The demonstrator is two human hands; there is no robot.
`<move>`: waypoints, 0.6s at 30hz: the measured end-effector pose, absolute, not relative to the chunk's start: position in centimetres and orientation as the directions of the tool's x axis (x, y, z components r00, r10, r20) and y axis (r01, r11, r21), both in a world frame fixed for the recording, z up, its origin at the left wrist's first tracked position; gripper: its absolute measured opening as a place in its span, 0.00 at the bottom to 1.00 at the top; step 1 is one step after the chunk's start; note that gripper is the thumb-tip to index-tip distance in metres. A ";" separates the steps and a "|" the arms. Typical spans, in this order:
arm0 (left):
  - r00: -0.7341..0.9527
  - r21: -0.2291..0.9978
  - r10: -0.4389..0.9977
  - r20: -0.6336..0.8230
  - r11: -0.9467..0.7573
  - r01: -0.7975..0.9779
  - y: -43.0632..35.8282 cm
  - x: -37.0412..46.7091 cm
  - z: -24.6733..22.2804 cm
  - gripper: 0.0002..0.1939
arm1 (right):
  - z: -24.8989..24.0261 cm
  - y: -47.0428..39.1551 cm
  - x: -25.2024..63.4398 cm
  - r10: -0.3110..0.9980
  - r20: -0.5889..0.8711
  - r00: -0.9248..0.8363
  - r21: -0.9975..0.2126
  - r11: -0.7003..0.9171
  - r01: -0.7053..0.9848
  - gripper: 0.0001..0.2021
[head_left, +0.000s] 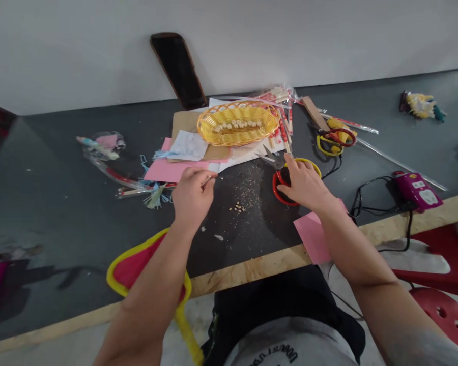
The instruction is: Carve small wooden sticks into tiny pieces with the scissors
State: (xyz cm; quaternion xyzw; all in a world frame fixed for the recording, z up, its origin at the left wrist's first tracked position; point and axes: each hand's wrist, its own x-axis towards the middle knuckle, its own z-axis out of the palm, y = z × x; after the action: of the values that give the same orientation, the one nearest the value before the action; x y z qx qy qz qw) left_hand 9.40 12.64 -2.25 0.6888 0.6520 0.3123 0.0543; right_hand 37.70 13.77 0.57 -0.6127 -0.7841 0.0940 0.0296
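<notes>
My left hand [194, 195] is closed in a pinch around a thin stick [209, 179], whose short tip shows past the fingers. My right hand [305, 184] is on a pair of scissors [278, 194] with one red and one yellow handle. The thumb lies at the red loop and the index finger reaches toward the pivot; the blades are slightly apart and point up-left. Between my hands lie small cut wooden bits [237, 207] and scattered dust. Beyond them a yellow woven basket [209, 134] holds a row of small pale pieces.
A phone [179, 71] leans on the wall. Pink paper [164, 170], packaged chopsticks [286, 119], and a second pair of scissors [339, 140] lie around the basket. A purple box with cables [418, 190] sits right. A red-and-yellow fan-shaped piece [137, 259] overlaps the front edge.
</notes>
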 end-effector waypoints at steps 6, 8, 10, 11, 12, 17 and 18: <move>0.040 0.309 0.979 0.200 -0.102 0.945 13.3 9.8 -3.1 0.11 | 1.0 13.6 37.7 0.959 -0.121 -0.255 -0.119 0.241 0.963 0.32; 0.047 0.292 0.981 0.190 -0.102 0.951 13.4 10.1 -3.0 0.10 | 0.9 13.6 37.8 0.957 -0.121 -0.262 -0.114 0.249 0.962 0.32; 0.059 0.272 0.981 0.187 -0.109 0.956 13.4 10.3 -2.7 0.09 | 0.8 13.7 38.0 0.957 -0.114 -0.268 -0.111 0.255 0.960 0.32; 0.066 0.260 0.980 0.187 -0.114 0.959 13.3 10.4 -2.6 0.09 | 0.7 13.7 38.1 0.958 -0.109 -0.266 -0.111 0.254 0.961 0.32; 0.074 0.248 0.979 0.190 -0.121 0.961 13.3 10.5 -2.4 0.09 | 0.6 13.8 38.2 0.960 -0.102 -0.259 -0.111 0.248 0.962 0.32; 0.183 0.273 0.956 0.230 -0.244 0.931 13.0 11.2 -2.4 0.08 | 0.2 14.3 38.3 0.970 -0.047 -0.240 -0.126 0.233 0.964 0.25; 0.206 0.288 0.949 0.238 -0.272 0.918 12.9 11.4 -2.5 0.08 | 0.2 14.3 38.3 0.969 -0.038 -0.243 -0.132 0.236 0.963 0.24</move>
State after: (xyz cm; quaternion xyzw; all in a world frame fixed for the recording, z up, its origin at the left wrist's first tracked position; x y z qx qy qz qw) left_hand 11.37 12.92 -2.47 0.7755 0.6020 0.1857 0.0418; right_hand 38.33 14.34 0.19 -0.6149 -0.7856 0.0641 0.0258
